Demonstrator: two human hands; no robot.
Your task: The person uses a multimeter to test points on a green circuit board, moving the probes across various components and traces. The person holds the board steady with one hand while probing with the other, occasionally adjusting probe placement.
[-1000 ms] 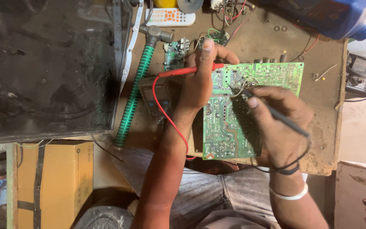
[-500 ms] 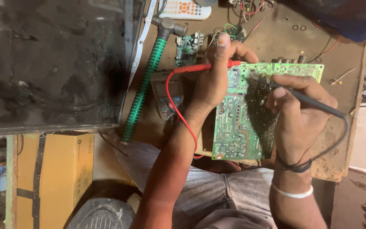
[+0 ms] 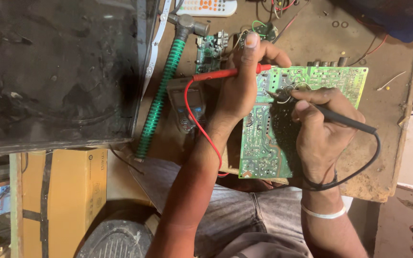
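Since 1 s ago both probe tips hold on the green circuit board (image 3: 264, 143) at frame centre: left hand (image 3: 237, 91) grip closed on red probe (image 3: 225, 73), right hand (image 3: 323, 131) pinching black probe (image 3: 345, 119), so probing continues.

The left hand (image 3: 242, 88) grips the red probe (image 3: 225, 73) against the far-left edge of the green circuit board (image 3: 264, 143). The right hand (image 3: 323, 129) holds the black probe (image 3: 340, 118), tip on the board's far half. A grey multimeter (image 3: 187, 102), apparently face up, lies left of the board on the wooden bench (image 3: 388, 138). A green-handled hammer (image 3: 166, 91) lies further left, beside a dark screen panel (image 3: 53, 71).
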